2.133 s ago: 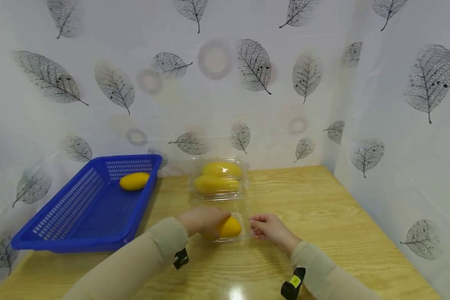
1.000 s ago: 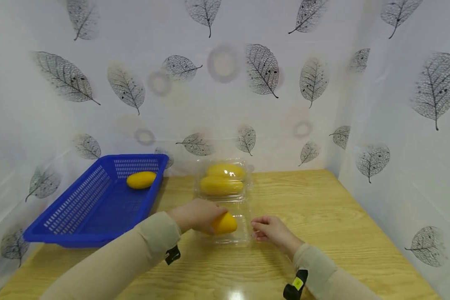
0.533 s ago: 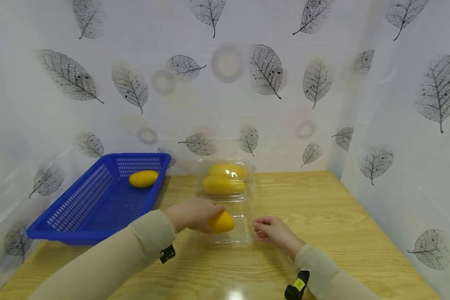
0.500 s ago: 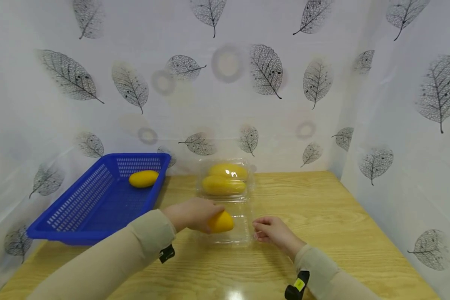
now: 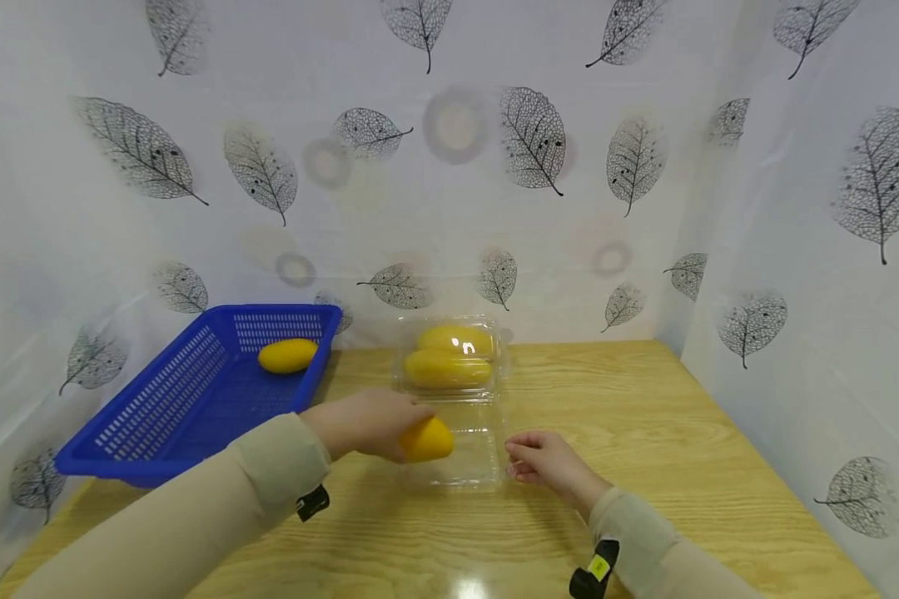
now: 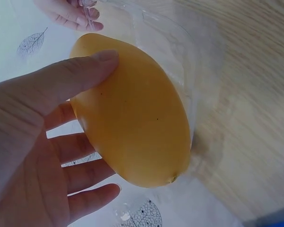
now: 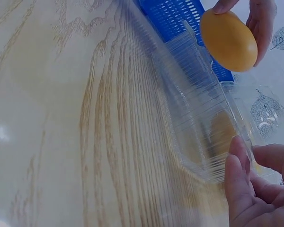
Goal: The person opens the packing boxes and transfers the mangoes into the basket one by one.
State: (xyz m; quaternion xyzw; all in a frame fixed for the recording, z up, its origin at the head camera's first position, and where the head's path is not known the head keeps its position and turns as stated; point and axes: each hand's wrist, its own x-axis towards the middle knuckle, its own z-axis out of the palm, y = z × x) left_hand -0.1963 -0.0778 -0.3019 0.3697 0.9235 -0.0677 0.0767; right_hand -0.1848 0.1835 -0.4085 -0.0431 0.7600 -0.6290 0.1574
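With the yellow fruit (image 6: 137,116) gripped in the left hand (image 5: 369,423), squeeze lightly; with the clear container (image 5: 481,453), low to that hand's right, pinched in the right hand (image 5: 545,462), hold steady.

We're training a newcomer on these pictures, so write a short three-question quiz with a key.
1. Which hand is holding a mango?
2. How many mangoes can be seen inside the blue basket?
3. Pick one: the right hand is pinching
A) the rim of the blue basket
B) the edge of the clear box
C) a mango

Key:
1. The left hand.
2. One, the basket mango.
3. B.
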